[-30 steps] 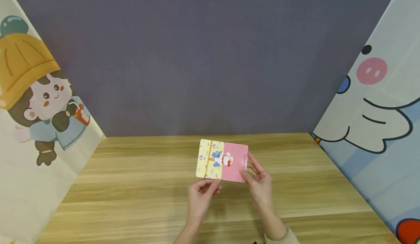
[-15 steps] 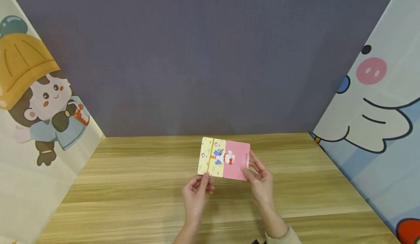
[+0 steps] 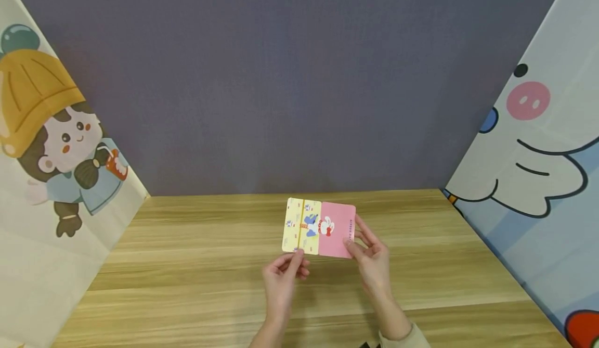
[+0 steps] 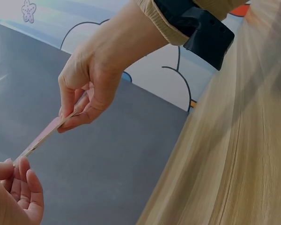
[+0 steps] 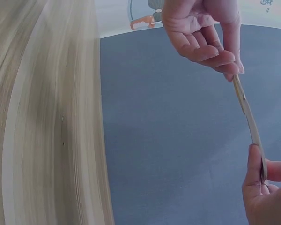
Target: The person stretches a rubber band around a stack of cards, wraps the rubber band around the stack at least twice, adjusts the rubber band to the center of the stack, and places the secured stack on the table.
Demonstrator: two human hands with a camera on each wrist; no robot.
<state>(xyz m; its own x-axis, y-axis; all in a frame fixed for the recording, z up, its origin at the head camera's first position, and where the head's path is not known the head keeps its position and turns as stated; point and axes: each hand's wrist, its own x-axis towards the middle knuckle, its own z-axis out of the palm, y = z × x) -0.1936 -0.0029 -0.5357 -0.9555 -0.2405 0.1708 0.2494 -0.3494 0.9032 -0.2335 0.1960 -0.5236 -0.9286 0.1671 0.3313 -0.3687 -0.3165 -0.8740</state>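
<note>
A thin folded booklet (image 3: 338, 240) is held up spread flat above the table, a yellow patterned half on the left and a pink half with a white rabbit on the right. A yellow band or stripe (image 3: 300, 226) runs down the yellow half. My left hand (image 3: 282, 281) pinches the lower edge near that stripe, thumb on the near face. At the right edge my right hand (image 3: 375, 269) grips the pink half between thumb and fingers. Both wrist views show the booklet (image 5: 249, 117) nearly edge-on, stretched between the two hands.
Beneath lies a wood-grain table (image 3: 187, 285). A dark grey panel (image 3: 290, 88) rises behind it. Cartoon-printed walls stand on the left (image 3: 28, 265) and right (image 3: 566, 233). A black wrist device (image 4: 203, 35) sits on the right forearm in the left wrist view.
My left hand has slid left along the booklet's lower edge, from the middle to near the yellow stripe, then slightly back right. The booklet rose a little, then dipped. The right grip holds.
</note>
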